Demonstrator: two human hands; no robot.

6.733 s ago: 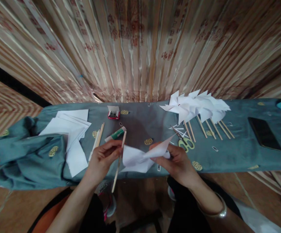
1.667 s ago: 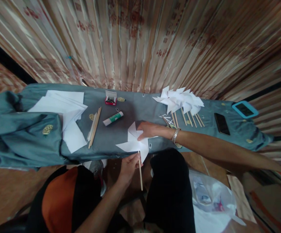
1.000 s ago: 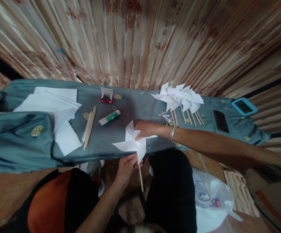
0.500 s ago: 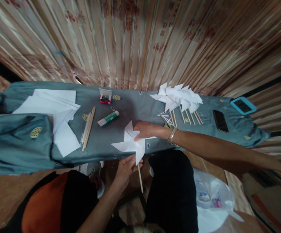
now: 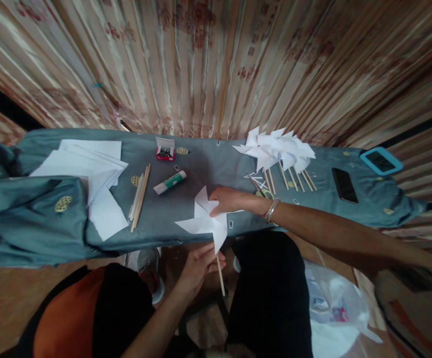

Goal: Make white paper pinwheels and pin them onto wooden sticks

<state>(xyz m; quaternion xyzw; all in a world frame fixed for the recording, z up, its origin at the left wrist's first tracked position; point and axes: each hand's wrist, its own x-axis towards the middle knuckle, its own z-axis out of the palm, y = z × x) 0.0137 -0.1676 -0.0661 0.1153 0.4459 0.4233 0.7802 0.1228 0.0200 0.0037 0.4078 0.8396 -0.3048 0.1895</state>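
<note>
A white paper pinwheel (image 5: 206,221) on a thin wooden stick (image 5: 220,276) is held at the near edge of the cloth-covered table. My right hand (image 5: 228,200) is closed on it from above, thumb on the paper near the middle, the other fingers curled behind. Below, my left hand (image 5: 200,266) has its fingers around the upper part of the stick, partly under the lowest blade. Where the stick meets the paper is hidden. Scissors (image 5: 263,191) and paper scraps lie beyond my right wrist.
Several finished pinwheels (image 5: 275,149) lie overlapped at the back right, near a phone (image 5: 345,185) and a blue-framed device (image 5: 381,160). Leftward are a glue stick (image 5: 170,182), a red box of small pins (image 5: 165,151), loose sticks (image 5: 140,199) and white paper sheets (image 5: 106,211).
My left hand has slipped slightly down from the paper along the stick. My right hand keeps its hold on the pinwheel. The whole view has shifted a little.
</note>
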